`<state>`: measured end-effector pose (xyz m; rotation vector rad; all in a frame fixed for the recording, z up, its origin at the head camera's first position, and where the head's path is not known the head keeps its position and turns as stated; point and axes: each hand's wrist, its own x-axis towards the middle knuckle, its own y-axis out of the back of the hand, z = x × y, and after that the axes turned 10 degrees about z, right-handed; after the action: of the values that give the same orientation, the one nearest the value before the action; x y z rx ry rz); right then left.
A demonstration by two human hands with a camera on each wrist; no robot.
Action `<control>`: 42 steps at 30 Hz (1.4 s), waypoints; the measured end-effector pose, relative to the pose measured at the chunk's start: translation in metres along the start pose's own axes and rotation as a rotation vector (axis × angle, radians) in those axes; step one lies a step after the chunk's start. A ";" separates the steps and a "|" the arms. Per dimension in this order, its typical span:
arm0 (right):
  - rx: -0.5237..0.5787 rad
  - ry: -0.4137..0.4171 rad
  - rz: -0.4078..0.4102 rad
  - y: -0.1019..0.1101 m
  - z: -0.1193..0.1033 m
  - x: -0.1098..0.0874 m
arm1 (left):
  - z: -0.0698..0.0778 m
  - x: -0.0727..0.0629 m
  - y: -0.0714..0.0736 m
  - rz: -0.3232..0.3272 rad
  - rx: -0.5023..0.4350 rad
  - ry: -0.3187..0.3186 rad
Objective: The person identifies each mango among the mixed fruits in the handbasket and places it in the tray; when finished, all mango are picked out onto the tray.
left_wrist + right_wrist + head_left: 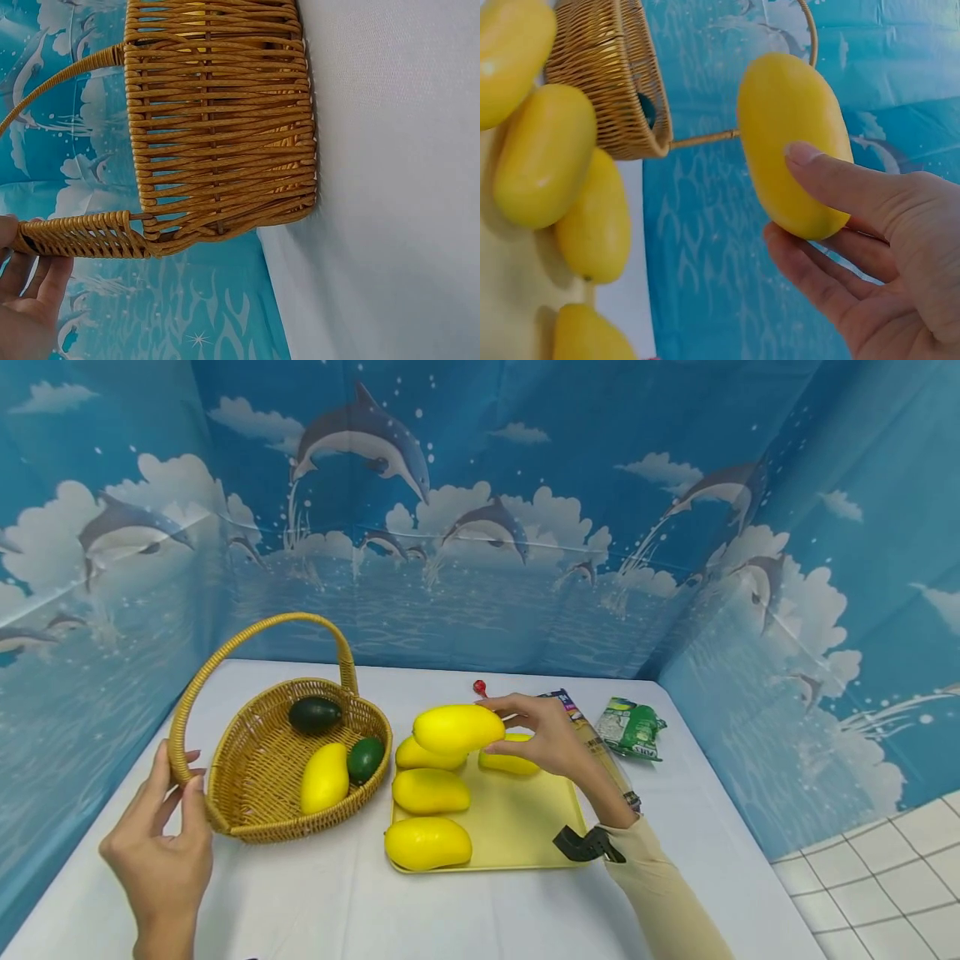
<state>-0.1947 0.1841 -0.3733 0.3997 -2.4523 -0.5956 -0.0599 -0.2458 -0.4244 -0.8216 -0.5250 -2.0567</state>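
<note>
My right hand (543, 732) pinches a yellow mango (459, 728) by its right end and holds it above the yellow tray (517, 827). In the right wrist view the thumb lies across that mango (791, 142), with fingers under its lower end. Several more mangoes lie on the tray, including one (427, 843) at its front left corner and one (510, 756) behind my right hand. My left hand (163, 847) grips the handle of the wicker basket (255, 777) at its left side. Inside the basket are a mango (324, 778) and two dark green fruits (315, 715).
Right of the tray lies a long flat package (600, 747), partly hidden by my right arm. A green and white packet (632, 728) sits at the back right. A red lollipop (479, 687) lies behind the tray. Dolphin-print curtains border the white table (315, 902).
</note>
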 end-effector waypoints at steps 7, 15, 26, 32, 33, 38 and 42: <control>-0.066 -0.106 0.053 0.009 0.013 -0.036 | 0.000 0.000 -0.002 0.024 -0.027 0.011; -0.178 -0.131 0.099 0.016 0.031 -0.065 | -0.002 0.000 -0.003 0.060 -0.066 0.020; -0.284 -0.165 0.128 0.010 0.057 -0.096 | -0.001 0.000 0.000 0.001 -0.020 0.013; -0.292 -0.175 0.125 0.007 0.062 -0.104 | -0.003 -0.001 -0.001 0.004 -0.029 0.012; -0.294 -0.181 0.122 0.007 0.063 -0.105 | -0.003 -0.001 -0.001 0.005 -0.031 0.013; -0.341 -0.212 0.105 0.006 0.066 -0.109 | -0.001 0.000 -0.002 0.009 -0.027 0.015; -0.362 -0.226 0.106 0.005 0.070 -0.110 | -0.002 0.000 -0.004 0.045 -0.047 0.027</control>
<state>-0.1507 0.2553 -0.4731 0.0577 -2.4833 -1.0640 -0.0641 -0.2446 -0.4262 -0.8247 -0.4411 -2.0422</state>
